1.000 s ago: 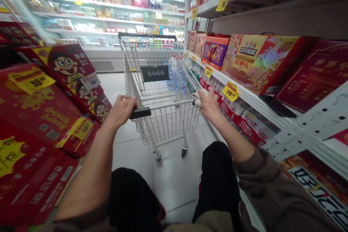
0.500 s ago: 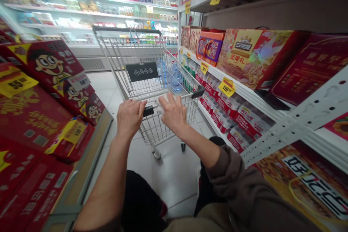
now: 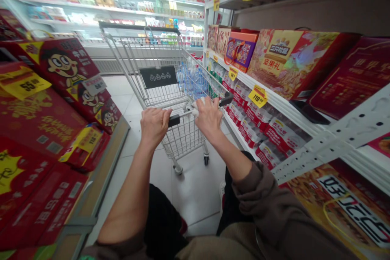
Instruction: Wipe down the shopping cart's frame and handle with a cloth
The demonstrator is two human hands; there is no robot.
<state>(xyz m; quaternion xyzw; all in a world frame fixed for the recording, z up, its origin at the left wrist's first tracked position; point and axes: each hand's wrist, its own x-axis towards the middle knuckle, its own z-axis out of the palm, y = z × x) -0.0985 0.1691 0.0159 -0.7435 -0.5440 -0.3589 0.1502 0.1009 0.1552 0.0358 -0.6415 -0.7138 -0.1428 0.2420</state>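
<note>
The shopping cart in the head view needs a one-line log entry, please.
left hand: gripping cart handle | right hand: white cloth or tissue at handle | shopping cart: on tiled floor

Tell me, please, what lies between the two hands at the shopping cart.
The head view shows a black handle section beside the left hand, then, against the right hand, a white cloth or tissue.

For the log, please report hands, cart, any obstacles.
Left hand on cart handle. Right hand holds something white at handle. Cart ahead; red boxes left, shelving right.
</note>
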